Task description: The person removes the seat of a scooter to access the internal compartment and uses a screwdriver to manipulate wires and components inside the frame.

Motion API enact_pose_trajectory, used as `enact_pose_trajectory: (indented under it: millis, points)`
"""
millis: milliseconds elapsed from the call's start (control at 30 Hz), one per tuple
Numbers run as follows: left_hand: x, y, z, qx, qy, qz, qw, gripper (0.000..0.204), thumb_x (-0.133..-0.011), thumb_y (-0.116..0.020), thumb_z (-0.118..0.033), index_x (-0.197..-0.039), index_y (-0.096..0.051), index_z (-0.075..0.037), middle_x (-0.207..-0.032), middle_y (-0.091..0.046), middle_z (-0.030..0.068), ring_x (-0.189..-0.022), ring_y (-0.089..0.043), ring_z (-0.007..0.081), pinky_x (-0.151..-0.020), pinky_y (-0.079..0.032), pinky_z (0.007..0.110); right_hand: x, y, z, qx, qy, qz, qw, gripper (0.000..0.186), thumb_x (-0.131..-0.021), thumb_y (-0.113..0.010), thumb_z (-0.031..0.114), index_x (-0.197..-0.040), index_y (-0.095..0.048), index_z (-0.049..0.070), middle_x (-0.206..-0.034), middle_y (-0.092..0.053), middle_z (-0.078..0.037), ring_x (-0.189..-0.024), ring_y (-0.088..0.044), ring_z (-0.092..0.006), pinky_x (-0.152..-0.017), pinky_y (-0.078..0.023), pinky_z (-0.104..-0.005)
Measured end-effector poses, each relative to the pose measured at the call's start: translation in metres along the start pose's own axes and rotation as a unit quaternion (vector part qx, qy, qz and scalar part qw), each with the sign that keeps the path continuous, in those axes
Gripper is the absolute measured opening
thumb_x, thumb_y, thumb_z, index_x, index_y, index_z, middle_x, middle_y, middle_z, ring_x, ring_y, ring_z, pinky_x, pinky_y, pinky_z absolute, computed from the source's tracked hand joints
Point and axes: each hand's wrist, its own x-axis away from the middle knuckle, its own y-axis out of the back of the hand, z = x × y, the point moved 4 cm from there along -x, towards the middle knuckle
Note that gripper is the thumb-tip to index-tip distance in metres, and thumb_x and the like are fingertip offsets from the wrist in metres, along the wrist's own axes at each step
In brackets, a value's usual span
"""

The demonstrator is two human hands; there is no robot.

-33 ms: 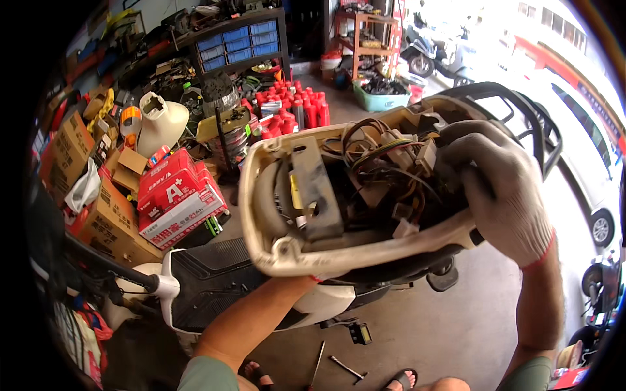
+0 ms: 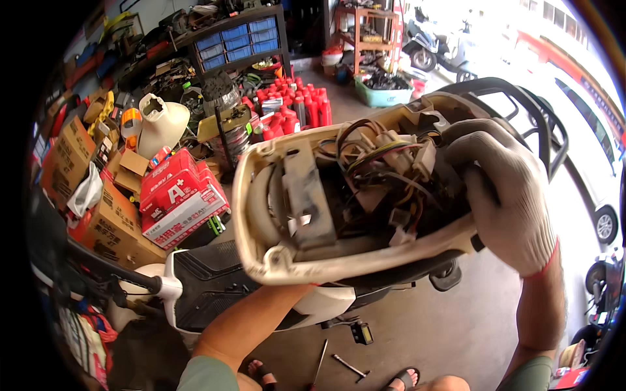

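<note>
A cream scooter body shell (image 2: 365, 259), open at the top, stands in front of me. Inside it are a grey metal bracket (image 2: 309, 195), tangled wires (image 2: 355, 138) and white plug connectors (image 2: 425, 160). My right hand (image 2: 505, 176), in a white knit glove, curls over the shell's right side beside the connectors, its fingers bent and gripping. My left forearm (image 2: 257, 313) reaches under the near left edge; the shell hides my left hand except a sliver of red cuff. A black grab rail (image 2: 515, 91) rises behind the shell.
Below is the scooter's black footboard (image 2: 208, 277). Two metal tools, including a T-handle wrench (image 2: 350, 366), lie on the floor near my feet. Red-and-white boxes (image 2: 179, 195), cartons (image 2: 117, 221) and red bottles (image 2: 313, 107) crowd the left and back. A white car (image 2: 590, 176) stands right.
The shell has shifted slightly left and down in view at its left end. A yellow patch beside the bracket is now hidden. My right hand keeps its grip.
</note>
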Motion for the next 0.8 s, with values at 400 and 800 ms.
enact_pose_trajectory:
  millis: [400, 800]
  points:
    - [0.014, 0.011, -0.006, -0.141, 0.271, 0.343, 0.889, 0.045, -0.097, -0.057, -0.032, -0.135, -0.059, -0.009, -0.138, -0.057, 0.0203, -0.123, -0.058, 0.0386, -0.105, -0.046, 0.051, -0.012, 0.013, -0.037, -0.193, -0.190, 0.006, 0.963, 0.041, -0.077, -0.063, -0.008, -0.116, -0.060, 0.003, -0.118, -0.062, -0.018, -0.089, -0.068, -0.0394, -0.071, -0.057, -0.0457]
    - [0.007, 0.141, -0.176, -0.135, 0.425, 0.523, 0.726, 0.074, -0.094, -0.059, -0.054, -0.155, -0.044, -0.014, -0.160, -0.039, 0.0249, -0.143, -0.045, 0.0396, -0.118, -0.038, 0.047, 0.167, 0.161, 0.033, -0.374, -0.506, 0.307, 0.714, 0.058, -0.082, -0.068, 0.008, -0.138, -0.054, 0.008, -0.130, -0.061, -0.023, -0.120, -0.060, -0.0437, -0.100, -0.049, -0.0489]
